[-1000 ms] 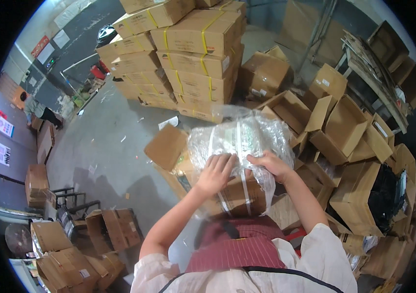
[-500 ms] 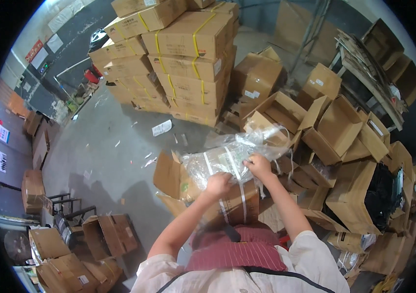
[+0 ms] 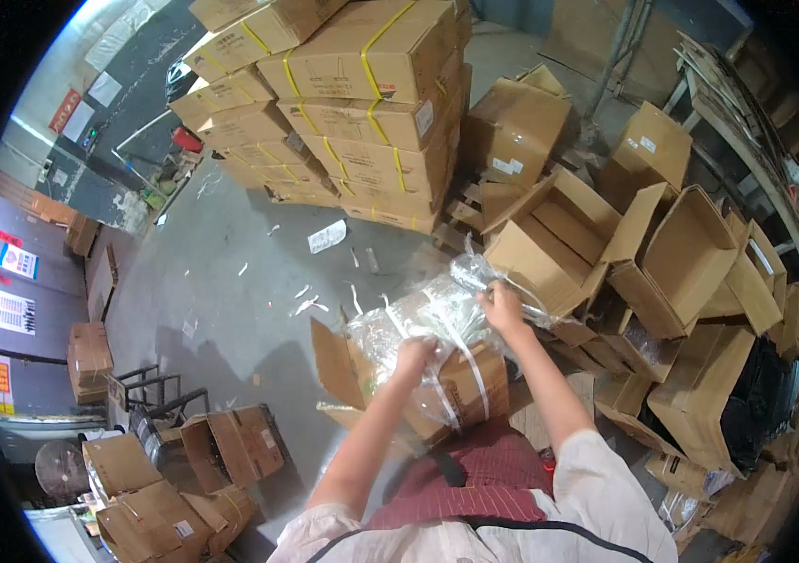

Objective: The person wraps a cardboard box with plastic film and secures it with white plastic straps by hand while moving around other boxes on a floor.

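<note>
Grey floor (image 3: 259,253) gives room on the left, but open boxes (image 3: 671,249) crowd the right. The wrapped brown box (image 3: 463,389) by the person's lap (image 3: 484,477) lies longways left to right, its right end a bit farther off. It wears white straps (image 3: 460,349) and shiny see-through plastic (image 3: 371,340), which the left hand (image 3: 415,357) and right hand (image 3: 503,306) both grip.

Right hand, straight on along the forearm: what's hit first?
Likely the plastic bunched at the right hand; the box stack seems to lie beyond, depth unclear.
</note>
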A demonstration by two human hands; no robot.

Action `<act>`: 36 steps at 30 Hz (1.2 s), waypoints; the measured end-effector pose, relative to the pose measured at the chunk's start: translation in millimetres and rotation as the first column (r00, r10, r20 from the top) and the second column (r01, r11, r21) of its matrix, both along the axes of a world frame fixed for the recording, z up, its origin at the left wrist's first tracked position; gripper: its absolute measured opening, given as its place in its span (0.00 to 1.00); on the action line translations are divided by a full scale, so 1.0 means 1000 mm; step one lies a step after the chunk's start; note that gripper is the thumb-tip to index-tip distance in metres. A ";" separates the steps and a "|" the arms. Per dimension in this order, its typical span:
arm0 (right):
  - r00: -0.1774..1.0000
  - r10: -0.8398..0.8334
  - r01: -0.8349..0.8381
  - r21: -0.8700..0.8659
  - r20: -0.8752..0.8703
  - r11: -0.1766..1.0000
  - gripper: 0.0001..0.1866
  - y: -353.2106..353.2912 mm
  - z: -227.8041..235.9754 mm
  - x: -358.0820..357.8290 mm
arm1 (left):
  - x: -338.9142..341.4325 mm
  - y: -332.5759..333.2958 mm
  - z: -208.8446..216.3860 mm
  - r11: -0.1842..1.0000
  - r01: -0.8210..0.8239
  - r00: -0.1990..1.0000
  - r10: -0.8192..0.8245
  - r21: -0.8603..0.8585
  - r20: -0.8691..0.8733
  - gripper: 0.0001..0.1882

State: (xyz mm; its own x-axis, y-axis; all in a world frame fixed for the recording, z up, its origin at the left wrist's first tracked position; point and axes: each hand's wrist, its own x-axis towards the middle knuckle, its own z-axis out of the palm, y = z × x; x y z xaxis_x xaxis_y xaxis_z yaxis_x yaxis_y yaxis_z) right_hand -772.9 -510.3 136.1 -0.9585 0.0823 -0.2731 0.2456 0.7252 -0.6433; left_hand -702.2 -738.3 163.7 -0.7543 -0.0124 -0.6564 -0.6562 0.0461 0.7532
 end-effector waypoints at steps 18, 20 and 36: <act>0.761 0.649 -0.635 0.190 -0.011 0.749 0.16 -0.044 -0.036 -0.026 | 0.003 -0.057 0.011 0.844 0.302 0.792 -0.481 -0.443 -0.377 0.30; 0.760 0.642 -0.610 0.230 -0.099 0.758 0.18 -0.038 -0.047 -0.031 | 0.011 -0.086 0.009 0.799 0.284 0.834 -0.479 -0.531 -0.275 0.30; 0.749 0.650 -0.552 0.423 -0.127 0.718 0.15 -0.066 -0.068 -0.045 | -0.021 -0.086 -0.010 0.392 0.370 0.584 -0.803 -0.842 -0.118 0.11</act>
State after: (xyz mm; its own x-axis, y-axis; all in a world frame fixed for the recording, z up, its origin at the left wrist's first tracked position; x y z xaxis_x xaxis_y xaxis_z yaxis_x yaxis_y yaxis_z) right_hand -817.6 -576.1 68.0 -0.8632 -0.4970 -0.0885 -0.4523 0.8393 -0.3018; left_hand -722.7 -824.5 153.2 -0.9193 0.3069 -0.2462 0.1782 0.8826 0.4349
